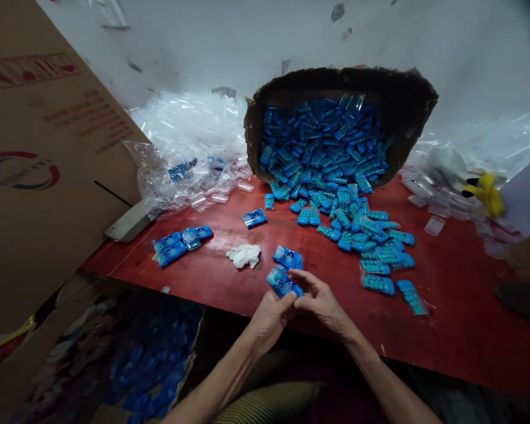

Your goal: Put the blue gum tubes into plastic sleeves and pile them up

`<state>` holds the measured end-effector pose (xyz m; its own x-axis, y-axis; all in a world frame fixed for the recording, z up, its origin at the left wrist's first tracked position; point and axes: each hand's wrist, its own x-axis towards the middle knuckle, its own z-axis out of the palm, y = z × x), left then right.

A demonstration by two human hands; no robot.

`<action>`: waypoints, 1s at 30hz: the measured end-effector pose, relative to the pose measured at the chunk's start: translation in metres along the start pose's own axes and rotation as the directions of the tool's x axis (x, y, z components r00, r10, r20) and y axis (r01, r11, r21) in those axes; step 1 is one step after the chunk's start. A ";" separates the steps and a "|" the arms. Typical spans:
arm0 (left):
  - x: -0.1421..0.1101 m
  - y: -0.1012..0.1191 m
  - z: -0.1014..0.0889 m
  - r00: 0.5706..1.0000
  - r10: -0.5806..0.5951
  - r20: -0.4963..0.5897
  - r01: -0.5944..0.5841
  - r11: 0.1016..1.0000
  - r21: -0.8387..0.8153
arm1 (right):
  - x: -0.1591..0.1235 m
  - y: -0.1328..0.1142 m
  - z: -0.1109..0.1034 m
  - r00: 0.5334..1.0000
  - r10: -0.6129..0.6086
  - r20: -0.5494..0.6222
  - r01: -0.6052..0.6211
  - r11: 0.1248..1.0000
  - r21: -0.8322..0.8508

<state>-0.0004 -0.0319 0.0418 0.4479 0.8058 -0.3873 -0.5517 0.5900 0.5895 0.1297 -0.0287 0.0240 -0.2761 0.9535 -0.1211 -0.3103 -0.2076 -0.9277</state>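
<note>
My left hand (270, 318) is closed on a small blue printed packet (283, 282), its thumb on the near edge. My right hand (320, 300) is at the packet's right end, thumb and fingers closed round its corner. Just behind lies another blue printed packet (290, 257). A crumpled white cloth or tissue (244, 256) lies to the left of these. Farther left is a small group of blue packets (171, 250), and a single blue packet (254, 218) lies farther back.
A torn-edged cardboard box (254, 135) on its side spills many small blue cases with teal rounds (347, 203) onto the red table (459, 306). Clear plastic pieces (189, 129) are heaped behind. A large carton (48, 194) stands left; blue items (152, 359) lie below the table's edge.
</note>
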 end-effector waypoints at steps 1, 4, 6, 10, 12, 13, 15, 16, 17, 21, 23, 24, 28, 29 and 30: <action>0.001 0.000 0.001 1.000 0.008 -0.025 -0.008 1.000 0.009 | 0.000 0.001 0.000 0.999 -0.016 -0.034 0.015 0.999 -0.043; 0.003 0.001 0.003 0.997 0.018 -0.078 -0.016 0.999 0.030 | -0.003 0.005 -0.001 0.988 -0.067 -0.140 0.042 0.984 -0.174; 0.003 0.002 0.003 0.994 0.013 -0.107 -0.009 0.999 0.038 | -0.004 0.008 -0.003 0.977 -0.099 -0.191 0.056 0.975 -0.215; 0.004 0.002 0.003 0.994 0.004 -0.110 -0.002 1.000 0.016 | -0.007 0.014 -0.004 0.980 -0.082 -0.179 0.048 0.981 -0.186; 0.003 0.000 0.003 0.996 -0.007 -0.089 0.007 1.000 0.003 | -0.009 0.015 -0.002 0.983 -0.073 -0.167 0.043 0.983 -0.176; 0.003 -0.001 0.002 0.997 -0.009 -0.083 0.009 1.000 0.002 | -0.010 0.014 0.000 0.984 -0.074 -0.160 0.045 0.983 -0.176; 0.001 0.001 0.000 0.997 0.000 -0.083 0.000 1.000 0.006 | -0.011 0.011 0.002 0.990 -0.081 -0.117 0.056 0.977 -0.204; 0.000 0.004 -0.002 0.996 0.016 -0.091 -0.015 1.000 0.010 | -0.010 0.008 0.002 0.993 -0.089 -0.082 0.067 0.967 -0.247; -0.001 0.009 -0.005 0.993 0.044 -0.108 -0.043 0.999 0.012 | -0.007 0.005 0.001 0.993 -0.106 -0.053 0.085 0.946 -0.314; -0.005 0.057 -0.026 0.941 0.225 -0.255 -0.237 0.971 -0.018 | 0.016 -0.004 -0.013 0.959 -0.282 -0.037 0.189 0.729 -0.658; -0.004 0.089 -0.040 0.885 0.305 -0.351 -0.360 0.928 -0.100 | 0.034 -0.004 -0.021 0.932 -0.360 -0.040 0.188 0.576 -0.796; -0.004 0.103 -0.047 0.856 0.346 -0.385 -0.426 0.893 -0.143 | 0.042 -0.002 -0.024 0.929 -0.369 -0.041 0.155 0.486 -0.860; 0.002 0.123 -0.064 0.821 0.319 -0.473 -0.456 0.865 -0.210 | 0.065 0.010 -0.026 0.945 -0.318 -0.081 -0.050 0.105 -0.993; 0.004 0.117 -0.063 0.827 0.288 -0.483 -0.418 0.889 -0.186 | 0.068 0.012 -0.026 0.945 -0.315 -0.086 -0.077 0.042 -0.996; 0.006 0.107 -0.060 0.836 0.257 -0.486 -0.369 0.918 -0.149 | 0.069 0.014 -0.025 0.945 -0.317 -0.084 -0.090 -0.003 -0.996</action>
<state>-0.0992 0.0394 0.0596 -0.1090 0.8493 -0.5166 -0.7763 0.2518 0.5778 0.1286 0.0399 -0.0064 -0.0856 0.9850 0.1500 0.9319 0.1324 -0.3377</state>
